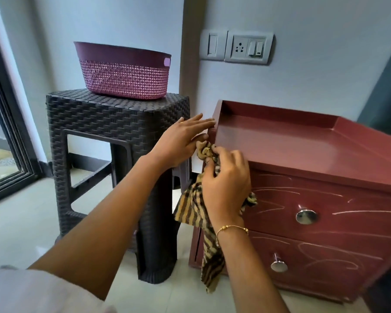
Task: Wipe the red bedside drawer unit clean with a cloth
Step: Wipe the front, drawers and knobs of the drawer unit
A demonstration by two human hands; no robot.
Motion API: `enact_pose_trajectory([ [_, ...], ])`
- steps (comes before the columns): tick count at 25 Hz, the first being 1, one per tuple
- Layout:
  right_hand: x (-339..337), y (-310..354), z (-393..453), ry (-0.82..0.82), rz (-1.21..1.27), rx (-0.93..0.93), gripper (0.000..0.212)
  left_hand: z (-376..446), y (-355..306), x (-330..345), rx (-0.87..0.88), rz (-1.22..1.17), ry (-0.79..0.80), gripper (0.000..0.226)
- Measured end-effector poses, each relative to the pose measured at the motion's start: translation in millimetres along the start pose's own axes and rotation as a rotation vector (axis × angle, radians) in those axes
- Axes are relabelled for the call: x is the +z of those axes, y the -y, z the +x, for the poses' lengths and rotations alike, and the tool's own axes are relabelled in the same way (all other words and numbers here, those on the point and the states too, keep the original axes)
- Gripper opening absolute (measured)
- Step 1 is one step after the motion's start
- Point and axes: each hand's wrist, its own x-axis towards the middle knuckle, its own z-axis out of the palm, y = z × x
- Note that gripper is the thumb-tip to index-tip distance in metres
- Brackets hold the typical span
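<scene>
Here, my right hand (pixel 226 177) bunches the striped cloth (pixel 194 206) on the red drawer unit (pixel 303 143) corner, my left hand (pixel 181 141) flat-fingered at ten o'clock.

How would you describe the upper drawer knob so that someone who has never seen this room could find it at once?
Start at the red plastic bedside drawer unit against the grey wall, right of the dark woven-pattern stool. Its front has two drawers, each with one round shiny metal knob. The upper knob sits higher and further right than the lower knob, level with the right hand gripping the striped brown and yellow cloth.
</scene>
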Motion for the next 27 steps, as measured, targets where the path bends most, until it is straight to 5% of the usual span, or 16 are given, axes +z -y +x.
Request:
enact_pose_trajectory([
  [10, 39.3, -29.2, -81.8, 0.084, -0.102, -0.016, 0.011, -7.2, 12.4, 18.7, 0.033, -0.007, -0.149, 0.051],
  [17, 30.4, -10.3, -28.3, -0.046, -0.032, -0.058, 0.007, -6.9, 17.3, 28.7, 0.098, 0.082, -0.228, 0.047],
  [23, 43.7, -42.6, -107.3, 0.140, -0.128, -0.008, 0.018, -8.6, 14.5, 27.3, 0.096, 0.123, -0.207, 0.050],
  [27, 31.5, -28.2, -57.3, 0.016, -0.014, 0.040, 0.008, -9.7, 14.4, 28.8, 0.102, 0.142, -0.190, 0.053],
])
